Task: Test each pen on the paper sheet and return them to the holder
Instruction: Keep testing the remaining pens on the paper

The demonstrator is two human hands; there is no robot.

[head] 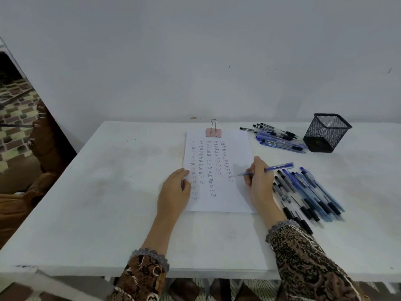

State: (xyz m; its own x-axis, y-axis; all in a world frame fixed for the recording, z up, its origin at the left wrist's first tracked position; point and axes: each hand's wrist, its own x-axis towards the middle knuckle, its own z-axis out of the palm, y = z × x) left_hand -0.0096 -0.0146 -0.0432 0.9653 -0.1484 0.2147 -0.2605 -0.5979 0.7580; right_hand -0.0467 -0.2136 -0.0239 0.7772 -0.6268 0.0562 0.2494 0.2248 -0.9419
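A white paper sheet covered in columns of small written words lies in the middle of the table. My left hand rests flat on its lower left edge. My right hand grips a blue pen, whose tip sits on the sheet's right side beside the last column. The black mesh holder stands at the far right and looks empty. One pile of pens lies right of my right hand. A second pile of pens lies just left of the holder.
A pink binder clip holds the sheet's top edge. The white table butts against a pale wall. A brown carved piece of furniture stands off the table's left edge, over a patterned floor.
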